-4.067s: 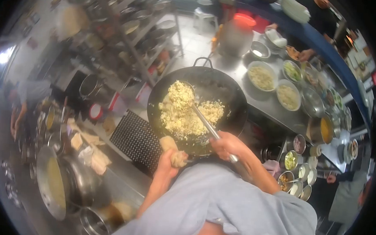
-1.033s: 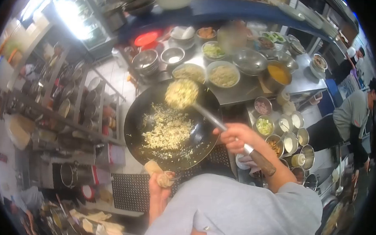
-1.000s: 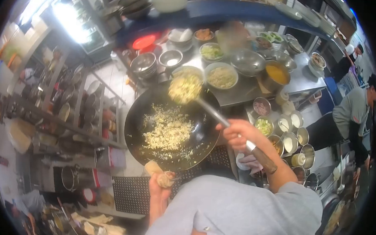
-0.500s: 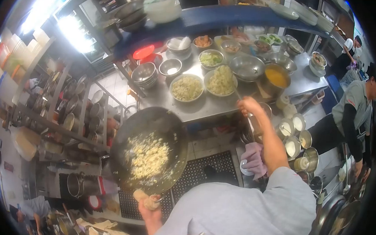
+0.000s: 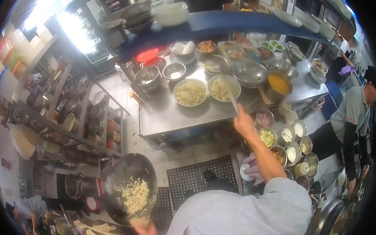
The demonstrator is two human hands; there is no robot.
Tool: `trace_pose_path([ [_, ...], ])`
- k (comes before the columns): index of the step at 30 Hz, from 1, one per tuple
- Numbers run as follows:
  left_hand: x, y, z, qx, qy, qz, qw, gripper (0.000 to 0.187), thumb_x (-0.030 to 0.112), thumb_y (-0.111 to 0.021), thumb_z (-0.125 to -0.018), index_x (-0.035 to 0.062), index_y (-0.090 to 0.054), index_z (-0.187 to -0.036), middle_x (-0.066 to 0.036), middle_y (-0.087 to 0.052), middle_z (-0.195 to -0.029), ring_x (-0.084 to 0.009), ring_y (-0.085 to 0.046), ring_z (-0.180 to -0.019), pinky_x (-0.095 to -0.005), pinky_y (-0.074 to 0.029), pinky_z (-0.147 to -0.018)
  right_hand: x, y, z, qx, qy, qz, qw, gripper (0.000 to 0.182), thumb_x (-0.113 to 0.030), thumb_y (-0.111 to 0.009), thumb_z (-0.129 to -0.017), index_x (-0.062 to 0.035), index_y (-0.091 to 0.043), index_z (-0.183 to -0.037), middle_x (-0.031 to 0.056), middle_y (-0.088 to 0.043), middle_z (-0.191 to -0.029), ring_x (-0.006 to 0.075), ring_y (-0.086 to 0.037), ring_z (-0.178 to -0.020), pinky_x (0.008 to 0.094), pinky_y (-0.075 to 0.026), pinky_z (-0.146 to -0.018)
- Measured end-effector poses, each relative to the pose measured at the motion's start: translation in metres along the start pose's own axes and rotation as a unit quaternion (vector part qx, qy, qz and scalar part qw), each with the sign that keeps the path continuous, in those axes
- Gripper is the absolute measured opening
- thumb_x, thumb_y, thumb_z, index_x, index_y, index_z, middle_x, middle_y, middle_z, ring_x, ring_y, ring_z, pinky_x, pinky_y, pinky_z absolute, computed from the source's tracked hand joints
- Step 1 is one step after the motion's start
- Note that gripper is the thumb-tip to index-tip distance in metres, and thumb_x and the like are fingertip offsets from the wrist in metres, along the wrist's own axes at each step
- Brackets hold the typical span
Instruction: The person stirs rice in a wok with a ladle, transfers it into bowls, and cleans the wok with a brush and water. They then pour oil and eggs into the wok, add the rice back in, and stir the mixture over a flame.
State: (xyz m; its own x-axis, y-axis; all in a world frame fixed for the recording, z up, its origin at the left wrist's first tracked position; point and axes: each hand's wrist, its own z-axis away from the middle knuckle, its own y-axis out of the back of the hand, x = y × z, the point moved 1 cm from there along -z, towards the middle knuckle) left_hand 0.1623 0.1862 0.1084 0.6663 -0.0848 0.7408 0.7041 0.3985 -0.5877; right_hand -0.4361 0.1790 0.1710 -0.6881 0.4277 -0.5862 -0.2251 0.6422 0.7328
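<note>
My left hand [image 5: 148,233] grips the near rim or handle of a dark wok [image 5: 152,173] through a folded cloth [image 5: 141,221]; its fingers are partly hidden. Pale fried rice [image 5: 135,196] lies in the wok, which is tilted. My right hand [image 5: 244,121] is closed round a long-handled metal utensil that looks like a ladle [image 5: 234,103]. Its blurred end reaches the pale fried rice [image 5: 222,88] on the right of two round plates on the steel table [image 5: 164,118]. The left plate also holds fried rice [image 5: 190,93]. The utensil's head cannot be made out.
Metal bowls [image 5: 147,76], a pot of orange liquid [image 5: 279,84] and ingredient bowls stand on the table. Several seasoning containers [image 5: 291,153] sit to my right. A shelf of pans [image 5: 71,105] is at left, a rubber mat [image 5: 185,177] below. A co-worker [image 5: 352,111] stands at right.
The wok has moved away from the table, down toward my body, with my left hand. My right hand has lowered slightly. The rice heap on the right plate now looks flatter.
</note>
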Motion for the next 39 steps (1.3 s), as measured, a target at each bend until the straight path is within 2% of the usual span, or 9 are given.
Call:
trace_pose_path([
  [7, -0.007, -0.041, -0.068, -0.051, -0.091, -0.223, 0.969, 0.024, -0.019, -0.050, -0.079, -0.0041, -0.050, -0.097, -0.008, -0.057, -0.091, -0.0171, -0.058, -0.085, -0.0290, -0.052, -0.073, -0.217, -0.060, 0.150, -0.577, 0.262, -0.104, 0.766, 0.051, -0.011, -0.049, -0.082, -0.0044, -0.043, -0.132, 0.0269, -0.063, -0.092, 0.0408, -0.063, -0.082, 0.0484, -0.050, -0.071],
  [13, -0.030, 0.042, -0.065, -0.068, -0.018, 0.008, 0.997, 0.024, 0.016, -0.047, -0.093, 0.0024, -0.053, -0.112, -0.010, -0.061, -0.099, -0.0221, -0.060, -0.087, -0.0315, -0.053, -0.070, -0.268, -0.094, 0.180, -0.591, 0.278, -0.199, 0.731, 0.053, -0.009, -0.048, -0.083, -0.0055, -0.041, -0.135, 0.0245, -0.064, -0.090, 0.0399, -0.064, -0.084, 0.0484, -0.050, -0.074],
  [18, 0.022, -0.059, -0.040, -0.104, 0.076, 0.039, 0.991, 0.042, 0.029, -0.034, -0.096, 0.0009, -0.049, -0.124, -0.019, -0.060, -0.113, -0.0316, -0.059, -0.106, -0.0416, -0.055, -0.077, -0.282, -0.100, 0.123, -0.470, 0.232, -0.259, 0.812, 0.051, -0.015, -0.055, -0.081, -0.0051, -0.048, -0.130, 0.0174, -0.066, -0.089, 0.0268, -0.065, -0.076, 0.0397, -0.051, -0.068],
  [20, 0.022, -0.055, -0.102, -0.125, -0.212, -0.585, 0.773, 0.040, 0.024, -0.059, -0.089, -0.0010, -0.050, -0.119, -0.020, -0.059, -0.110, -0.0283, -0.058, -0.102, -0.0422, -0.046, -0.089, -0.310, -0.109, 0.108, -0.516, 0.132, -0.197, 0.823, 0.047, -0.024, -0.061, -0.084, -0.0027, -0.050, -0.125, 0.0152, -0.065, -0.082, 0.0234, -0.062, -0.069, 0.0384, -0.050, -0.063],
  [22, 0.003, -0.023, -0.130, -0.105, -0.075, -0.136, 0.982, 0.032, 0.023, -0.053, -0.091, 0.0028, -0.051, -0.115, -0.016, -0.059, -0.103, -0.0261, -0.059, -0.094, -0.0401, -0.048, -0.082, -0.317, -0.097, 0.111, -0.490, 0.132, -0.270, 0.818, 0.044, -0.018, -0.054, -0.083, -0.0036, -0.051, -0.125, 0.0073, -0.059, -0.073, 0.0171, -0.055, -0.060, 0.0350, -0.047, -0.056],
  [24, -0.030, -0.001, -0.099, -0.050, 0.076, 0.191, 0.977, 0.025, 0.023, -0.048, -0.093, 0.0066, -0.052, -0.112, -0.013, -0.059, -0.097, -0.0240, -0.060, -0.086, -0.0380, -0.051, -0.075, -0.309, -0.050, 0.111, -0.540, 0.085, -0.284, 0.788, 0.045, -0.015, -0.052, -0.082, -0.0026, -0.051, -0.125, 0.0045, -0.055, -0.067, 0.0121, -0.050, -0.047, 0.0285, -0.040, -0.044],
  [32, 0.021, -0.043, -0.053, -0.001, 0.030, 0.157, 0.987, 0.017, 0.016, -0.046, -0.093, 0.0004, -0.051, -0.099, -0.012, -0.060, -0.086, -0.0251, -0.061, -0.078, -0.0362, -0.053, -0.068, -0.328, -0.079, 0.101, -0.550, 0.097, -0.246, 0.792, 0.030, -0.013, -0.052, -0.081, 0.0025, -0.052, -0.106, 0.0044, -0.052, -0.063, 0.0113, -0.048, -0.047, 0.0278, -0.039, -0.042],
  [37, -0.010, -0.077, 0.013, -0.029, -0.056, 0.019, 0.998, 0.049, -0.001, -0.046, -0.081, 0.0115, -0.030, -0.126, -0.017, -0.050, -0.103, -0.0277, -0.060, -0.079, -0.0438, -0.055, -0.066, -0.325, -0.119, 0.122, -0.464, 0.184, -0.053, 0.865, 0.045, -0.014, -0.053, -0.082, 0.0054, -0.044, -0.122, 0.0256, -0.063, -0.088, 0.0329, -0.065, -0.080, 0.0433, -0.051, -0.073],
  [39, -0.017, -0.085, 0.018, -0.015, -0.041, 0.010, 0.999, 0.054, -0.003, -0.046, -0.080, 0.0156, -0.028, -0.127, -0.017, -0.047, -0.109, -0.0273, -0.059, -0.076, -0.0441, -0.055, -0.065, -0.330, -0.121, 0.143, -0.672, -0.007, -0.241, 0.701, 0.040, -0.011, -0.053, -0.082, 0.0039, -0.046, -0.118, 0.0072, -0.053, -0.068, 0.0156, -0.051, -0.050, 0.0330, -0.043, -0.044],
])
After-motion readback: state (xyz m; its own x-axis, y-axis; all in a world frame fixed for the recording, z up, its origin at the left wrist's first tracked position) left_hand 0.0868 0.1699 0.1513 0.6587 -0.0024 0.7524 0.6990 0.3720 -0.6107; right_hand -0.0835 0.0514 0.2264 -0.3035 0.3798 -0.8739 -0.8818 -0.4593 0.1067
